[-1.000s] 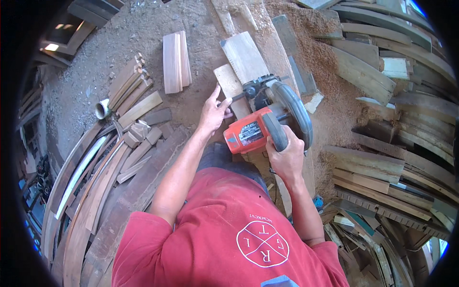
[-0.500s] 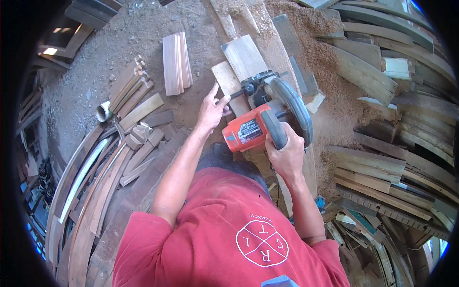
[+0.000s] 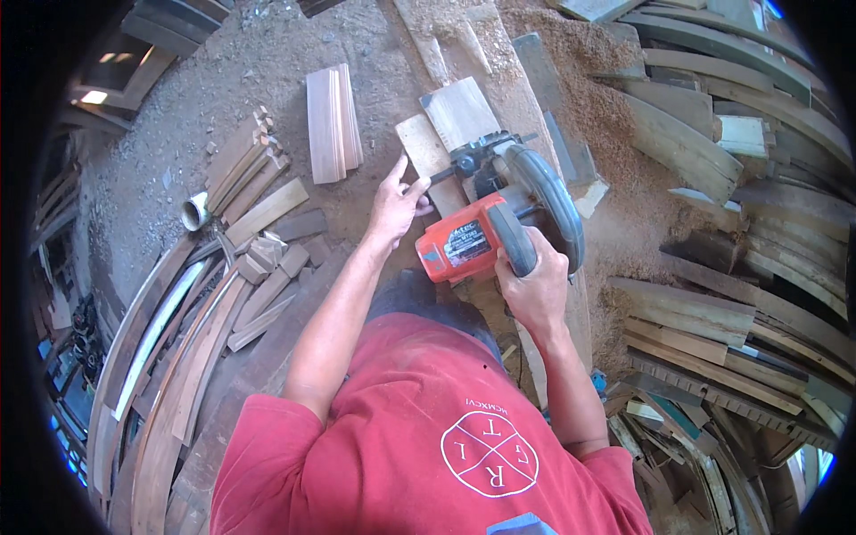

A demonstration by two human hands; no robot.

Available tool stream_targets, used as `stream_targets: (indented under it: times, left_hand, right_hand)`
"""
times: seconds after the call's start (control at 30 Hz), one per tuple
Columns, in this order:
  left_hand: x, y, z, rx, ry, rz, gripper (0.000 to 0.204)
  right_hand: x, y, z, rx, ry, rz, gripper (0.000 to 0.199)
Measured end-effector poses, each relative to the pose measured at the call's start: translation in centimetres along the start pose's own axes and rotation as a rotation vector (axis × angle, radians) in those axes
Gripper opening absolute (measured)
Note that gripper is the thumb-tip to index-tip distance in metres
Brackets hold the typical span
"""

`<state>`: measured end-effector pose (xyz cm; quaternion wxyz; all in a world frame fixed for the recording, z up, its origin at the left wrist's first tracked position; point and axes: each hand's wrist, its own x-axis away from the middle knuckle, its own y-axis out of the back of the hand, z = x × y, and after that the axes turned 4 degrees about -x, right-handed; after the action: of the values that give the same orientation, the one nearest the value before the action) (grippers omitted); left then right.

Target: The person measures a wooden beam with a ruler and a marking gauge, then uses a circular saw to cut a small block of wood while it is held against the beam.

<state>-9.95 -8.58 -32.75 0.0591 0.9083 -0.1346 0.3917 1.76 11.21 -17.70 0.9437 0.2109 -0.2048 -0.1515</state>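
A red and black circular saw (image 3: 468,236) rests on wooden stock on a sawdust-covered plank (image 3: 508,67). My right hand (image 3: 535,281) is wrapped round its dark rear handle. On the saw's left side, my left hand (image 3: 397,209) has its thumb and curled fingers at the end of a dark guide rod (image 3: 443,175), with the index finger stretched forward. What the curled fingers press on underneath is partly hidden. A pale board (image 3: 459,111) sticks out ahead of the saw, and a second board (image 3: 421,143) lies to its left. The blade is hidden by its guard.
Thin wooden slats (image 3: 330,125) lie fanned on the dusty ground ahead. Left are small blocks (image 3: 267,254), a pale pipe (image 3: 193,211) and long curved strips (image 3: 169,357). Stacked planks (image 3: 687,316) crowd the right side, beside heaped sawdust (image 3: 588,98).
The saw and both hands have edged slightly forward relative to the ground. Less of the pale board shows ahead of the saw. Both grips look the same.
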Motion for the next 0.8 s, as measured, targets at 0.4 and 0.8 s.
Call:
stream_targets:
  times: [0.4, 0.8]
  left_hand:
    - [0.2, 0.9, 1.8, 0.155, 0.034, -0.032, 0.051]
    - [0.2, 1.0, 0.0, 0.484, 0.302, 0.028, 0.026]
  right_hand:
    - [-0.6, -0.4, 0.7, 0.027, -0.012, -0.005, 0.030]
    - [-1.5, -0.8, 1.1, -0.010, -0.004, -0.022, 0.028]
